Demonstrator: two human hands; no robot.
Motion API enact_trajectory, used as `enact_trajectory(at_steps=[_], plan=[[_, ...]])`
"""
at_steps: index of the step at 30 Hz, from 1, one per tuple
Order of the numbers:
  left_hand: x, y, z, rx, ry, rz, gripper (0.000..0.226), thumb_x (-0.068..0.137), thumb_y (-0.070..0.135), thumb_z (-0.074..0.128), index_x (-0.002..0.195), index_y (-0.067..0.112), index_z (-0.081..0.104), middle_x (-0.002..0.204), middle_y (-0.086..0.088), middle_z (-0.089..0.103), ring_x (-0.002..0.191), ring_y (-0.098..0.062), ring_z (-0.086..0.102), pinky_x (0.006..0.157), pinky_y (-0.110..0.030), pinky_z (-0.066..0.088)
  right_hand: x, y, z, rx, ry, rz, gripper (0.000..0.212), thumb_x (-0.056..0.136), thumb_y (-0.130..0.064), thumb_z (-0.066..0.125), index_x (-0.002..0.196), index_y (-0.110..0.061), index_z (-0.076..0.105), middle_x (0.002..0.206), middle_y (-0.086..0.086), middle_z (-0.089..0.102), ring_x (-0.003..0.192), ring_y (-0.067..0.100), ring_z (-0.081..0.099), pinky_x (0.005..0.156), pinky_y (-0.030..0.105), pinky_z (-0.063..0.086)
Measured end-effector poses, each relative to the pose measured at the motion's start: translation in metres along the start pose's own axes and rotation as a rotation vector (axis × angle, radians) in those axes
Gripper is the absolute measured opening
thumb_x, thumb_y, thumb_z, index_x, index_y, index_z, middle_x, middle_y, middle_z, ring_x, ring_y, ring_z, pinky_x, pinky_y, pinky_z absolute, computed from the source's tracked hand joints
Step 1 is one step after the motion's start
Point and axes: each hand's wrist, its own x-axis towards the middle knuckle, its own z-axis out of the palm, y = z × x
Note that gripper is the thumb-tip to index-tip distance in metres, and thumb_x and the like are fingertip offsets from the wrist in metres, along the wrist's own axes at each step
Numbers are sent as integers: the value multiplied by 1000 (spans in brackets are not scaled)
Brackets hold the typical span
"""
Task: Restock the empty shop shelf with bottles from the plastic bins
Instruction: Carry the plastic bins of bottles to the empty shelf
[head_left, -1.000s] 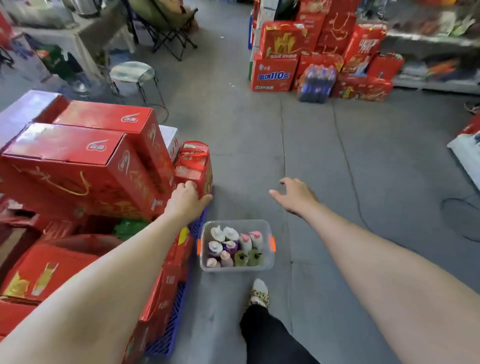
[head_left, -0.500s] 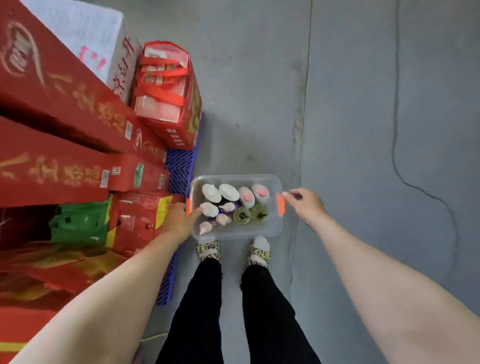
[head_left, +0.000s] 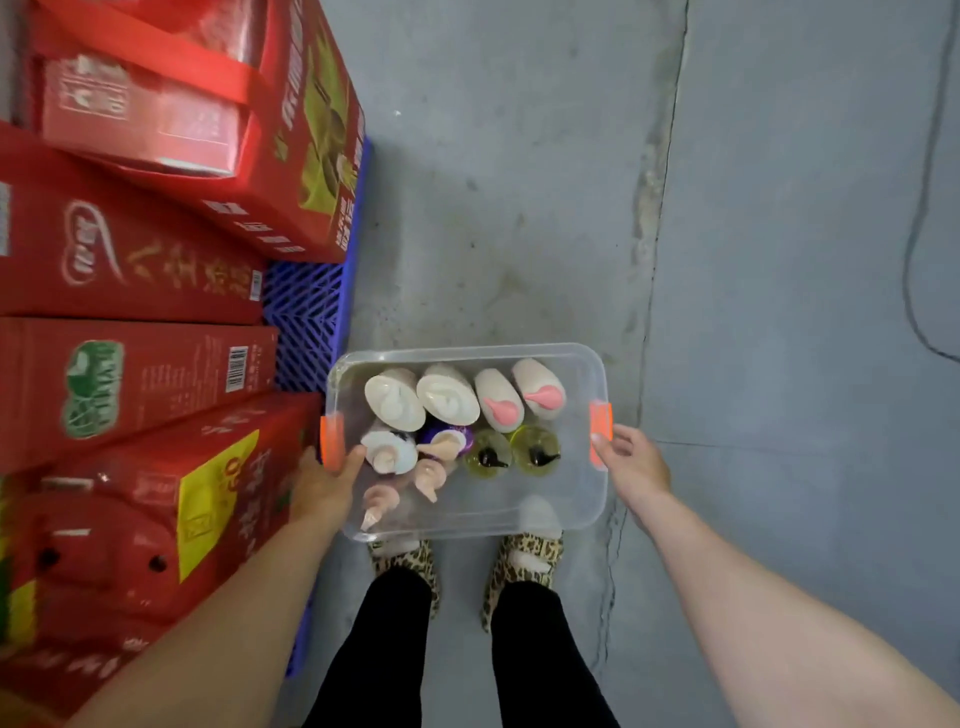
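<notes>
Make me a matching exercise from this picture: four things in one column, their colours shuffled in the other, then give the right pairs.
Things:
1. bin clips
2. pallet
3. cartons
4. black-pump bottles

Colours:
a. red
b. yellow-green
c. orange
d. blue

Pairs: 1-c, 2-d, 3-a, 4-b

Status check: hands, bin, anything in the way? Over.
Left hand and right hand grip the ends of the clear plastic bin. Pump bottles inside. Stacked red cartons crowd the left hand.
</notes>
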Motion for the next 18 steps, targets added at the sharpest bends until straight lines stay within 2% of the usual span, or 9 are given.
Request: enact_trajectory(at_steps=[3,6,8,10,12,13,16,18], plan=[[22,0,12,-56,-47,27,63,86,58,61,131,15,55,125,-10,63,114,-32,60,99,-46,47,23,4,10,3,17,-12,38,91,-35,70,124,-19,60,109,-2,62,101,17,60,92,31,46],[44,-5,18,-19,-70,33,64,84,64,60,128,17,57,122,-7,64,110,-30,61,95,-44,49,40,10,14,16,23,-15,20,91,-35,69,109,-27,63,104,-3,69,97,19,66,92,36,52],[50,-7,20,20,-54,43,57,84,59,64,119,15,62,113,-8,67,104,-30,63,89,-42,51,47,15,16,5,8,-21,10,91,-35,69,97,-31,62,98,-2,72,94,20,69,90,39,54],[52,-7,20,60,-40,62,46,84,53,69,103,11,67,97,-8,70,93,-30,66,76,-36,51,52,17,17,-1,14,-14,10,91,-36,69,89,-30,62,92,0,72,89,22,69,86,40,55],[51,-5,17,78,-70,55,43,80,52,73,87,10,66,82,-7,69,85,-30,67,64,-31,45,54,16,18,-13,26,-13,12,91,-34,69,89,-24,63,87,1,71,87,25,69,84,39,54],[53,-5,14,74,-93,52,48,76,56,75,84,9,65,79,-8,68,84,-31,67,61,-30,44,55,14,17,-22,28,-13,12,92,-32,68,90,-21,63,84,2,69,85,26,67,81,38,53],[53,4,2,110,-108,22,72,60,71,76,89,6,62,82,-11,69,82,-31,68,61,-31,46,48,8,11,-15,52,-22,12,94,-26,66,93,-15,63,77,0,62,77,24,61,67,29,47],[45,12,-6,126,-117,34,67,62,67,78,88,7,62,81,-11,69,81,-30,69,61,-31,47,36,4,1,-11,88,-11,12,93,-26,66,95,-14,64,77,0,61,75,24,59,60,25,45]])
